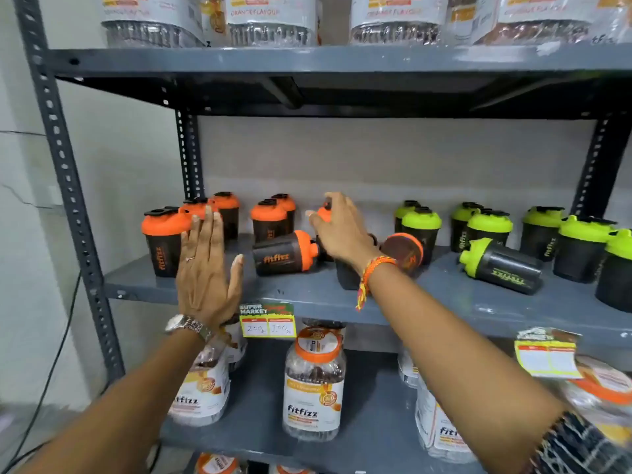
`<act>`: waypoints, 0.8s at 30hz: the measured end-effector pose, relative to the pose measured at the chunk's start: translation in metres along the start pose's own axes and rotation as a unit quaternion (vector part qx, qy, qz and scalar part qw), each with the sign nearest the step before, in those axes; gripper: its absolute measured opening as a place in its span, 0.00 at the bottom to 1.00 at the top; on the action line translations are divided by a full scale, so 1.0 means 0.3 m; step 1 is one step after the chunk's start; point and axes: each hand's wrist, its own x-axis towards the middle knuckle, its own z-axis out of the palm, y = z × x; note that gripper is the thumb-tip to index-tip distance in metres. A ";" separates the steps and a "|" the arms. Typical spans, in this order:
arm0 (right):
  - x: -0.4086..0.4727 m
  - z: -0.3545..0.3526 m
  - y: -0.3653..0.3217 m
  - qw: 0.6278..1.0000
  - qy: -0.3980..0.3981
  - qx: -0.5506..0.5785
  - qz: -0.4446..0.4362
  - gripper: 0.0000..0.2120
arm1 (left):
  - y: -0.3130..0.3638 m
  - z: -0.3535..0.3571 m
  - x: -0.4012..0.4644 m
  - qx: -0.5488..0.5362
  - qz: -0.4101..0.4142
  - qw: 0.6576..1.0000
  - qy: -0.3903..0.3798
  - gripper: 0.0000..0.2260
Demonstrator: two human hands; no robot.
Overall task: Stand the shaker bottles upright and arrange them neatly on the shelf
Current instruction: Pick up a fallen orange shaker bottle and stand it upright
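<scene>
orange shaker (285, 252) lies sideways (lid pointing right)

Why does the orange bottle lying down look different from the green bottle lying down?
The tipped black shaker bottle with the orange lid points its lid to the right; the tipped black shaker bottle with the green lid points its lid to the left. The orange-lidded one lies mid-shelf beside the right hand; the green-lidded one lies farther right, near no hand. Its logo reads upright; the green one's looks upside down. Both lie sideways on the grey metal shelf.
</scene>
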 end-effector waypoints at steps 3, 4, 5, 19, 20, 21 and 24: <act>-0.015 0.125 -0.012 0.993 -0.093 -0.012 0.072 0.38 | -0.078 -0.007 -0.067 -0.019 0.000 1.000 -0.020 0.31; -0.029 0.161 -0.015 0.990 -0.109 -0.018 0.091 0.41 | -0.098 -0.005 -0.099 -0.018 0.004 0.999 -0.032 0.30; -0.035 0.200 -0.009 0.989 -0.109 -0.018 0.102 0.42 | -0.121 0.000 -0.123 -0.020 0.009 0.999 -0.046 0.30; -0.001 0.393 0.043 0.960 0.041 0.158 0.226 0.34 | -0.261 0.039 -0.215 0.004 0.062 0.988 -0.140 0.22; -0.003 0.399 0.046 0.957 0.044 0.174 0.229 0.34 | -0.262 0.039 -0.217 0.000 0.063 0.988 -0.138 0.22; -0.003 0.406 0.050 0.953 0.049 0.190 0.233 0.33 | -0.262 0.040 -0.218 0.000 0.064 0.989 -0.135 0.21; -0.011 0.421 0.053 0.941 0.077 0.223 0.242 0.32 | -0.261 0.042 -0.224 0.005 0.066 0.989 -0.132 0.21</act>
